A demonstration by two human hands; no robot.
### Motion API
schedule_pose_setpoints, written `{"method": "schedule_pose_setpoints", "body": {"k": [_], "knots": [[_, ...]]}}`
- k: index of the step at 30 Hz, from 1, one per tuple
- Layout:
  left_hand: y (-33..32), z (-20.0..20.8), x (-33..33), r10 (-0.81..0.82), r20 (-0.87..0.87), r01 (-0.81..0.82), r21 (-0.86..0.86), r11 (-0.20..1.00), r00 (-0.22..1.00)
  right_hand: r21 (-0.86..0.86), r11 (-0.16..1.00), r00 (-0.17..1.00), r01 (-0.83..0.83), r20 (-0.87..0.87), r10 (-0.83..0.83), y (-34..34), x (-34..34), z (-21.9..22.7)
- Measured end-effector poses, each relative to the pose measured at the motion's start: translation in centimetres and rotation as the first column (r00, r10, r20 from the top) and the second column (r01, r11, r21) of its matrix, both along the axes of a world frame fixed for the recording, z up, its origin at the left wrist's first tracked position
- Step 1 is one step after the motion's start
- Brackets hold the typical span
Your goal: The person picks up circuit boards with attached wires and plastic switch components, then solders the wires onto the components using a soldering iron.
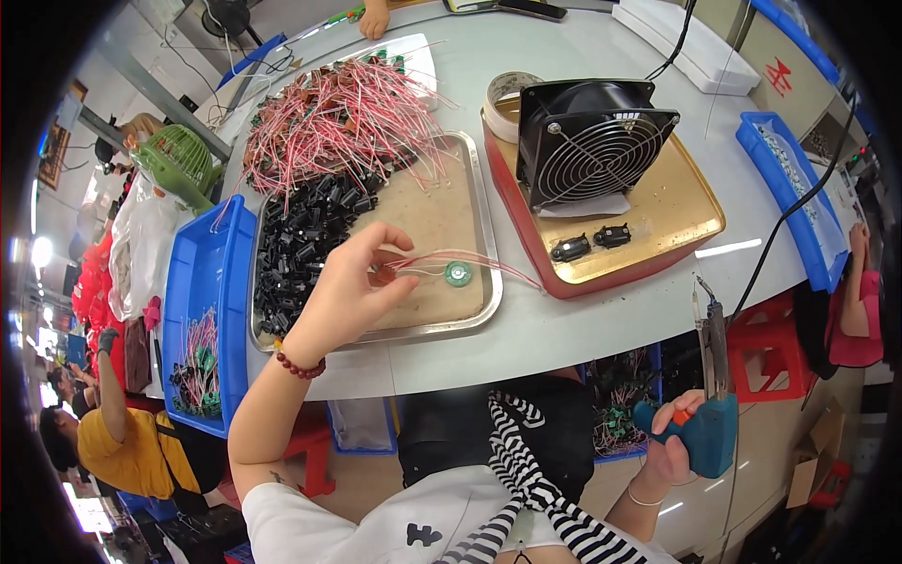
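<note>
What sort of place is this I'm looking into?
Most likely an electronics assembly workshop: a heap of parts with red and white wires, a pile of small black housings, and a teal gun-shaped tool, probably for soldering, in the right hand.

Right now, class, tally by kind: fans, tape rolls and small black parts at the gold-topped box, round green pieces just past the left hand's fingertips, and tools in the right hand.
Black fan: 1
Tape roll: 1
Small black parts: 2
Round green piece: 1
Teal tool in right hand: 1
Total: 6
</note>
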State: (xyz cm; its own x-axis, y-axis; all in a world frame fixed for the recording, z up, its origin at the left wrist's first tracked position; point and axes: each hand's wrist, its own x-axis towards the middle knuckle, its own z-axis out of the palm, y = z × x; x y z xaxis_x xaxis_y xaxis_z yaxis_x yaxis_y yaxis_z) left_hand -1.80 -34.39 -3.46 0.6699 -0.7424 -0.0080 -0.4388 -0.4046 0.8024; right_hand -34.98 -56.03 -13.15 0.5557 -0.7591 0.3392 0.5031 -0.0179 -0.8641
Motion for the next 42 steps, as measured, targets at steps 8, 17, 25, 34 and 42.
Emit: {"method": "schedule_pose_setpoints", "body": {"k": [8, 17, 25, 34, 42], "knots": [[1.5, 0.2, 0.4, -0.066, 0.331, -0.022, 0.254, 0.967, 0.941, 0.002, 1.000, 1.000, 0.000, -0.011, 0.000, 0.0, 0.4, 0.1], [1.8, 0.3, 0.3, -0.205, 0.675, 0.010, 0.281, 0.960, 0.709, -0.020, 1.000, 1.000, 0.001, 0.002, -0.001, -0.1, 0.8, 0.3], [2.4, -1.0, 1.3, -0.298, 0.727, 0.126, 0.283, 0.951, 0.619, 0.005, 1.000, 1.000, -0.009, 0.005, 0.009, 0.0, 1.1, 0.2], [1.8, -1.8, 1.0, -0.325, 0.817, 0.069, 0.334, 0.940, 0.475, 0.012, 1.000, 1.000, -0.010, -0.007, 0.010, -0.1, 1.0, 0.1], [1.2, -2.4, 1.0, -0.309, 0.786, 0.067, 0.325, 0.943, 0.535, 0.020, 1.000, 1.000, -0.006, -0.015, 0.006, -0.3, 0.6, -0.3]]}}
